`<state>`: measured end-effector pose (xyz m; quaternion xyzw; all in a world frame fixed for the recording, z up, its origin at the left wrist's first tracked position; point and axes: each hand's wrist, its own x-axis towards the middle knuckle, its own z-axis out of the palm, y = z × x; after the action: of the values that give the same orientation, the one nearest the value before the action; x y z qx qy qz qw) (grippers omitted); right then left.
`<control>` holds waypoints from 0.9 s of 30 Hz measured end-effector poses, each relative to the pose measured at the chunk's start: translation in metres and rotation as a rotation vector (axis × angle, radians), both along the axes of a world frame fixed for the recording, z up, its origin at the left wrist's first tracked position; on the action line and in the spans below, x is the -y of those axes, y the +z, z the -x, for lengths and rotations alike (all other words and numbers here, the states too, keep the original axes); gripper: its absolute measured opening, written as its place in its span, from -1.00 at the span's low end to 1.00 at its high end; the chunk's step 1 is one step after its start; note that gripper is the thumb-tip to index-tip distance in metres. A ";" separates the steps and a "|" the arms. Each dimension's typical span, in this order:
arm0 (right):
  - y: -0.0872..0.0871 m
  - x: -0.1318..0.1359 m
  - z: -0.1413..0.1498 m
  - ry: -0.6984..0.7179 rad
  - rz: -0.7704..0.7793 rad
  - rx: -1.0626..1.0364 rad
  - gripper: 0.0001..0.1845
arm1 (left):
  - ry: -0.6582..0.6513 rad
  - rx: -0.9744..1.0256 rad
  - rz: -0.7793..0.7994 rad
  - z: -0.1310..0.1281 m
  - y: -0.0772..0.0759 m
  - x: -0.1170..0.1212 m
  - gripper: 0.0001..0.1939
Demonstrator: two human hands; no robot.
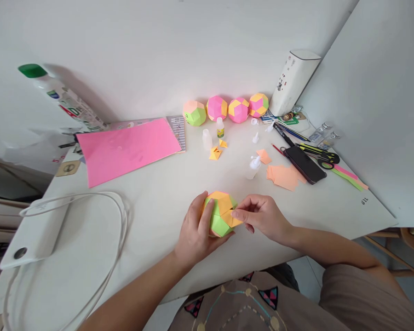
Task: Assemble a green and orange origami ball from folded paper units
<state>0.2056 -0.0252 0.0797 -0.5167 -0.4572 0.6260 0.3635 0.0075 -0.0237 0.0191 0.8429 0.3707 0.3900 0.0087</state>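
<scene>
A faceted paper ball [221, 226] in green, orange and a bit of pink rests in my left hand [196, 225], whose fingers wrap round its left side and underside. My right hand [262, 216] pinches an orange paper piece [235, 218] between thumb and forefinger at the ball's right side. That piece touches the ball; whether it is fixed there I cannot tell. Beyond my hands stands a small clear glue bottle [253, 168] with a white nozzle. Small folded orange pieces [215, 153] lie farther back on the white table [165, 193].
Several finished paper balls [217, 108] line the wall. Pink paper [131, 149] lies at left, near a white power adapter [37, 232] with a looped cable. Peach paper slips [283, 177], a black phone [305, 164] and scissors [326, 163] lie at right. A yellow-labelled bottle [221, 128] stands behind.
</scene>
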 end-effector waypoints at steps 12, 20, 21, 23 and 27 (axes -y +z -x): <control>0.000 0.005 0.005 -0.066 -0.050 0.021 -0.74 | 0.028 -0.017 -0.021 -0.002 -0.002 0.004 0.01; 0.004 0.004 0.003 -0.071 -0.127 0.064 -0.76 | -0.057 0.022 0.066 -0.002 0.004 0.006 -0.08; 0.004 0.004 0.003 -0.065 -0.150 0.080 -0.77 | -0.058 0.029 0.096 -0.002 0.005 0.007 -0.09; 0.006 0.004 0.002 -0.048 -0.193 0.100 -0.79 | -0.041 0.036 0.143 -0.002 0.006 0.008 -0.10; 0.006 0.004 -0.001 -0.023 -0.253 0.117 -0.77 | 0.018 0.047 0.192 -0.004 0.004 0.009 -0.05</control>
<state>0.2069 -0.0290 0.0854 -0.5076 -0.5470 0.5277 0.4057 0.0114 -0.0326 0.0228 0.8254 0.4134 0.3725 0.0948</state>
